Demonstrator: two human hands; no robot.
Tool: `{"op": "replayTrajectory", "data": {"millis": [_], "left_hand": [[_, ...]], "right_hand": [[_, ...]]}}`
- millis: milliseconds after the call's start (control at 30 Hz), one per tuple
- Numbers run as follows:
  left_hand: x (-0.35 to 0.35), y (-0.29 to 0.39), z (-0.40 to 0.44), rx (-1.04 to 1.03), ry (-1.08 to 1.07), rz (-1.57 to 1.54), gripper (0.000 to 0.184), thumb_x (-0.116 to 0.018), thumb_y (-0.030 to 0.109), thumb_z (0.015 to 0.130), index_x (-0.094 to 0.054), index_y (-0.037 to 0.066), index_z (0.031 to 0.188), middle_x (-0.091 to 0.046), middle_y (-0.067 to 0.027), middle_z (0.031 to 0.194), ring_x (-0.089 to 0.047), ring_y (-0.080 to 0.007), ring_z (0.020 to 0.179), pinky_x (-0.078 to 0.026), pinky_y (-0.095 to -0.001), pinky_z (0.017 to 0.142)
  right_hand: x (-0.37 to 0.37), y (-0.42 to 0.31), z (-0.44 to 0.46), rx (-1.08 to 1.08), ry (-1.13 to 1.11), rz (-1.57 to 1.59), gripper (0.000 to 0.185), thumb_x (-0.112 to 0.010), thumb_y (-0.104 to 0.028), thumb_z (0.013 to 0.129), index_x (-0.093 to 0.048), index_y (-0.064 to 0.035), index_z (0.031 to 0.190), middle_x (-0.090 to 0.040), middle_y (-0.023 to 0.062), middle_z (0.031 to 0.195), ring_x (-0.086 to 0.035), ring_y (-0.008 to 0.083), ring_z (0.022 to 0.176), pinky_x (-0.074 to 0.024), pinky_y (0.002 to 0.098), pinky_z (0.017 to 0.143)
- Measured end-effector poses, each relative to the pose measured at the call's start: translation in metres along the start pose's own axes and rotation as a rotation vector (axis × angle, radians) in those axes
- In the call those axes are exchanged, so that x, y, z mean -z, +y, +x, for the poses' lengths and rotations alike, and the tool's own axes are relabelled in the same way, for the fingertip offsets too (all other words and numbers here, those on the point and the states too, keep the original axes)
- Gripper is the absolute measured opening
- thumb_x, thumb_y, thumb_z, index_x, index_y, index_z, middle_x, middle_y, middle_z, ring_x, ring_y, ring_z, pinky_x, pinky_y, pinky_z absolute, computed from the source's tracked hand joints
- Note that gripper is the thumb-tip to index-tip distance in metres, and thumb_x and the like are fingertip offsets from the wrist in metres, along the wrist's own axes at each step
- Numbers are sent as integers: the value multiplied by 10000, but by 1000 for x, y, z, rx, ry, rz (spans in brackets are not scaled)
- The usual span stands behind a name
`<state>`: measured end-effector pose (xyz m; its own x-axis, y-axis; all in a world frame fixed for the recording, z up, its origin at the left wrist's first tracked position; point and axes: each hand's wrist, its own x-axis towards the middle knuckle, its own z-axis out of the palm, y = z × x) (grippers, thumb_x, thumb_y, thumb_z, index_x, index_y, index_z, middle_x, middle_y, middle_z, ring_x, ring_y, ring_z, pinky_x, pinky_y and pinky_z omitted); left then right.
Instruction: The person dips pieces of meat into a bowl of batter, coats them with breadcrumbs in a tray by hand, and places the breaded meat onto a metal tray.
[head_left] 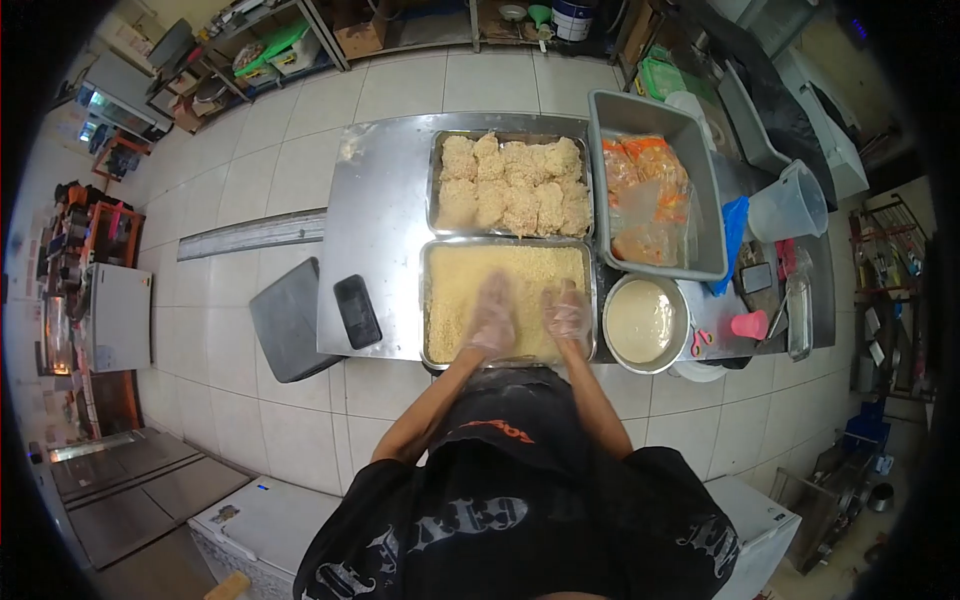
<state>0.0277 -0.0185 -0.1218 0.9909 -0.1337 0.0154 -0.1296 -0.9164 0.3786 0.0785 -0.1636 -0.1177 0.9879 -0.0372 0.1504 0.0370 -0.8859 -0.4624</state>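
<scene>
- Table crowded on the right: grey tub with bags inside, bowl of batter near it, then scissors, pink cup, clear bucket.
- Phone lies left of the trays, well apart from the hands; dark panel past the table's left edge.
- Upper tray of coated pieces sits right behind the crumb tray, bounding its far side; tub and bowl bound the right.
- Crumbs in the crumb tray, under and around both hands.
- Left hand: gloved, laid flat on the crumbs, fingers stretched out, blurred.
- Right hand: gloved, at the tray's right part, fingers look bent; can't tell if pinching anything.
- Counts: 2 trays, 1 tub, 1 bowl, 1 cup, 1 bucket, 1 scissors; pieces overlap, exact number unclear.
</scene>
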Motion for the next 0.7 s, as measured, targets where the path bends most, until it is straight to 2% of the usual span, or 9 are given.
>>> {"op": "replayTrajectory", "data": {"millis": [33, 133, 233, 333, 433, 533, 567, 633, 700], "left_hand": [[10, 0, 0, 7, 10, -63, 705, -389, 77, 720, -136, -115, 1349, -119, -282, 1420, -69, -390, 1343, -52, -451, 1101], [42, -2, -4, -73, 232, -185, 708, -397, 67, 714, -131, -135, 1339, -105, -299, 1413, -57, -404, 1339, -41, -446, 1103], [55, -19, -19, -45, 117, -32, 685, -394, 82, 733, -150, -135, 1335, -106, -302, 1411, -60, -409, 1335, -41, -416, 1109], [50, -34, -33, -20, 215, -13, 657, -388, 82, 745, -176, -139, 1327, -131, -296, 1407, -71, -404, 1334, -48, -387, 1113], [52, -46, -45, 89, 113, -99, 641, -381, 79, 755, -188, -128, 1330, -157, -292, 1402, -83, -388, 1337, -54, -380, 1114], [74, -48, -51, 94, 34, -148, 679, -398, 135, 737, -199, -139, 1325, -164, -281, 1410, -37, -413, 1337, -9, -406, 1118], [70, -55, -50, 67, 46, -187, 679, -399, 138, 739, -197, -138, 1326, -159, -280, 1412, -35, -410, 1338, -9, -405, 1118], [54, -69, -50, 23, 67, -266, 681, -401, 143, 743, -192, -136, 1327, -148, -276, 1417, -31, -403, 1340, -10, -404, 1118], [44, -75, -51, 13, 55, -137, 681, -403, 133, 742, -185, -134, 1330, -138, -274, 1419, -45, -396, 1342, -30, -405, 1117]], "right_hand": [[-41, 12, -4, -109, 3, 124, 367, -561, -374, 814, -541, -31, 943, -567, 133, 692, -563, 314, 649, -440, 433, 609], [-60, 10, -5, -27, -105, 356, 396, -644, -355, 754, -549, -24, 949, -577, 99, 733, -560, 256, 660, -451, 394, 611], [-66, 4, -10, 54, -219, 582, 447, -727, -336, 694, -558, -16, 956, -587, 65, 774, -556, 198, 672, -461, 356, 612], [-42, 6, -6, 65, -310, 538, 445, -747, -237, 662, -573, -43, 1022, -604, 95, 833, -572, 187, 714, -473, 335, 668], [7, -16, 2, 75, -211, 375, 439, -759, -244, 646, -576, -39, 989, -610, 93, 804, -571, 178, 685, -470, 325, 619], [38, -41, 24, -16, -241, 208, 411, -768, -251, 638, -587, -38, 939, -600, 101, 748, -570, 198, 660, -465, 326, 593], [36, -42, 33, -24, -204, 322, 358, -760, -251, 649, -602, -41, 892, -599, 102, 720, -570, 200, 640, -466, 325, 575], [17, -48, 59, -11, -123, 592, 370, -745, -310, 664, -610, -64, 905, -609, 102, 772, -577, 219, 720, -465, 326, 668], [3, -59, 81, -6, -18, 592, 334, -729, -294, 682, -616, -70, 903, -618, 85, 793, -582, 197, 749, -465, 311, 698]]}}
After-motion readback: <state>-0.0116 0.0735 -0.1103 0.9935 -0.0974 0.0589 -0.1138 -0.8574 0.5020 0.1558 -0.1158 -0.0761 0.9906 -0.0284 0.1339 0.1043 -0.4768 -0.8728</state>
